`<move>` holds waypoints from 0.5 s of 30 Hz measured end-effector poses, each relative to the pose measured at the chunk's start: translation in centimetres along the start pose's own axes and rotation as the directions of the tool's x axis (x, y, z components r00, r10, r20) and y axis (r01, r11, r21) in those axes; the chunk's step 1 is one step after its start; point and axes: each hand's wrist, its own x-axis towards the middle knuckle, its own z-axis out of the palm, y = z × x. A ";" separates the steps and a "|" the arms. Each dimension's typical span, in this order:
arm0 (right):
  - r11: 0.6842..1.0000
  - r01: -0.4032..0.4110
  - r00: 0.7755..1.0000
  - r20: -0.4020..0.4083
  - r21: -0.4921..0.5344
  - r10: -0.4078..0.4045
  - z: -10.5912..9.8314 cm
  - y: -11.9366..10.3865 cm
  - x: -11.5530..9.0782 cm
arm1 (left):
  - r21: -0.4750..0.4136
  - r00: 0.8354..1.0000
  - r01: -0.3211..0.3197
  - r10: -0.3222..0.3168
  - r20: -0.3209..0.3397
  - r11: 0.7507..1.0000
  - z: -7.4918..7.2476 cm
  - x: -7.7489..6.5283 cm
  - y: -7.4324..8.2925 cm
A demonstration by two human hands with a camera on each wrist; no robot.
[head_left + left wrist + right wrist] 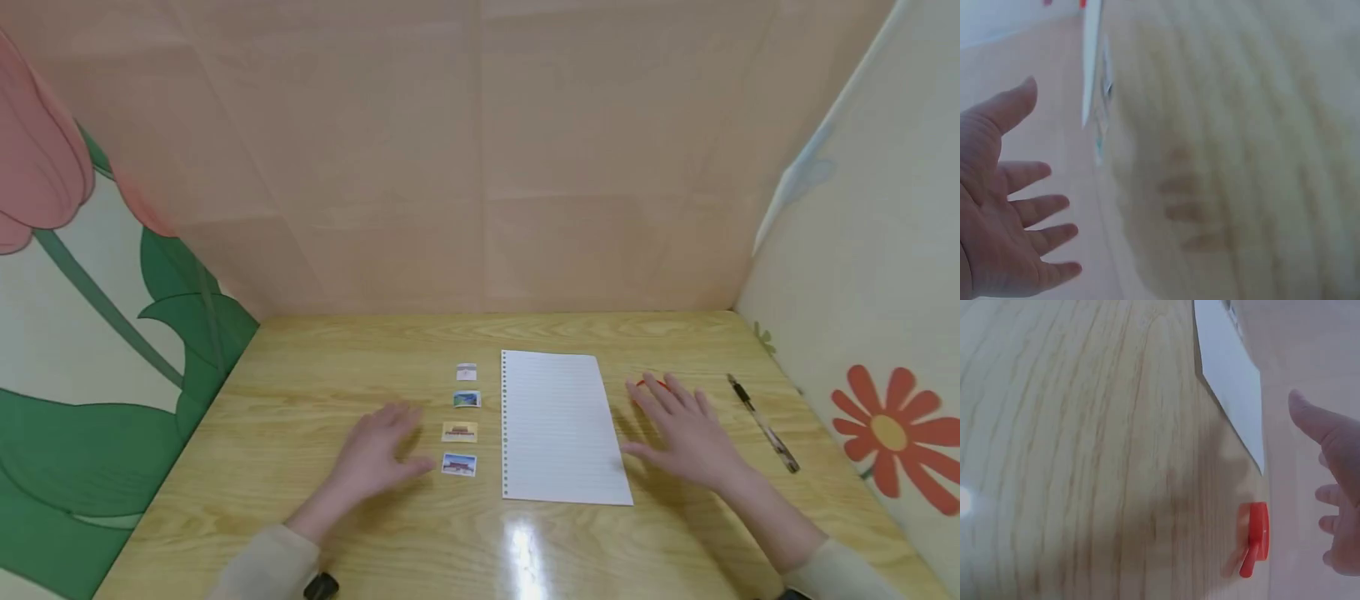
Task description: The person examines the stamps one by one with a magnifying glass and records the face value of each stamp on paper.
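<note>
My left hand [378,454] hovers with spread fingers over the table, just left of a column of several small stamp-like pictures [459,432]. Nothing is in its palm in the left wrist view. To the right of the pictures lies a lined sheet of loose-leaf paper [562,425] with punched holes down its left side. My right hand [686,437], fingers apart and holding nothing, is raised beside the sheet's right edge. Partly hidden behind its fingers in the head view is a red round thing with a short stick-like tab [1259,531], lying on the table.
A black-capped pen with a clear barrel [763,423] lies slanted at the right of the wooden table [315,358]. A plain pinkish backdrop [480,167] closes off the back, and flower-printed panels [900,292] flank both sides.
</note>
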 end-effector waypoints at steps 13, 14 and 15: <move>0.975 0.151 0.947 -0.307 0.164 -0.095 0.0 3.8 -1.4 | -0.272 0.998 -0.062 0.061 -0.014 0.960 2.7 0.5 1.5; 0.973 0.146 0.947 -0.309 0.177 -0.085 0.0 4.1 -1.6 | -0.274 0.998 -0.064 0.063 -0.011 0.960 2.9 0.6 1.5; 0.973 0.136 0.947 -0.313 0.186 -0.072 -0.1 4.4 -1.8 | -0.280 0.998 -0.065 0.065 -0.011 0.958 3.1 0.6 1.5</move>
